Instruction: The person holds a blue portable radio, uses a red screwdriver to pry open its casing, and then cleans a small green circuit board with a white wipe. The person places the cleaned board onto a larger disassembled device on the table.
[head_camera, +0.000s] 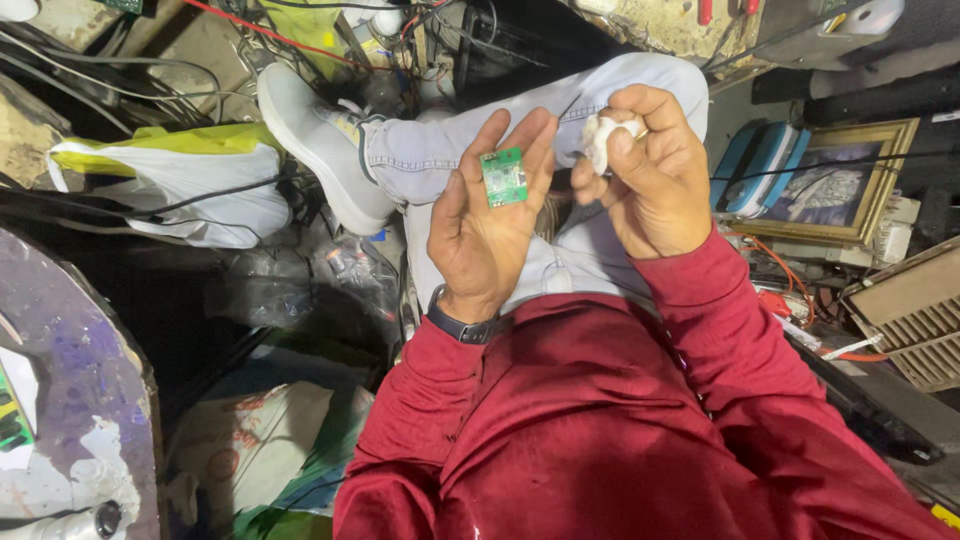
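Small green circuit board (504, 177) rests on open left hand (487, 215) fingers

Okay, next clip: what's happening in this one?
A person in a red long-sleeved top sits with one leg crossed over the other, amid cluttered wires and bags. Their left hand holds a small green circuit board flat against the open fingers. Their right hand pinches a wad of white tissue or cloth just beside the board, not touching it. A framed picture leans at the right.
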